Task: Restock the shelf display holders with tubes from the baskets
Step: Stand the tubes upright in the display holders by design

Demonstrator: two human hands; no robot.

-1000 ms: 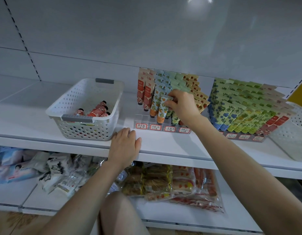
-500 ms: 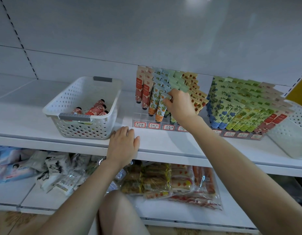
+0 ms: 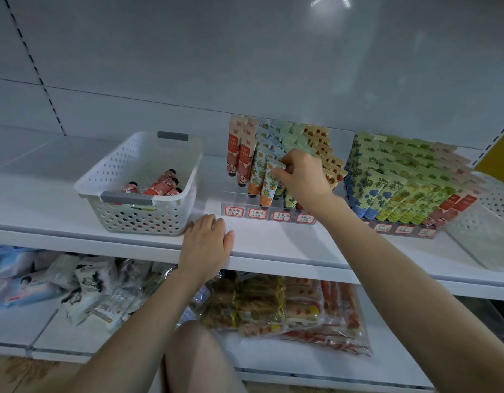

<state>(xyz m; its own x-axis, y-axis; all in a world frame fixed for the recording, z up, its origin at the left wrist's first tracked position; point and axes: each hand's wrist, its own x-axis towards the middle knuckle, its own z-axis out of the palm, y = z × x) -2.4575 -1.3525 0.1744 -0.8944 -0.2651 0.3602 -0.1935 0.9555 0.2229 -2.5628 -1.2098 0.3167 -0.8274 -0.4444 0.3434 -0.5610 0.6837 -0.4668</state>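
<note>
A white perforated basket (image 3: 188, 168) stands on the shelf at the left, with a few red tubes (image 3: 163, 185) lying inside. To its right a clear display holder (image 3: 236, 198) carries rows of upright tubes. My right hand (image 3: 302, 177) pinches the flat top of a pale blue, orange-patterned tube (image 3: 269, 187) that stands in the holder's front row. My left hand (image 3: 207, 245) rests flat on the shelf's front edge, fingers straight, holding nothing. A second holder (image 3: 401, 229) at the right is packed with green, blue and red tubes.
Another white basket (image 3: 489, 236) sits at the far right of the shelf (image 3: 287, 245). The lower shelf holds wrapped packets at the left and bagged snacks (image 3: 273, 307) in the middle. My knee shows at the bottom.
My right hand has stayed on the blue tube's top in the holder, shifting only slightly. The left hand has kept its place on the shelf edge.
</note>
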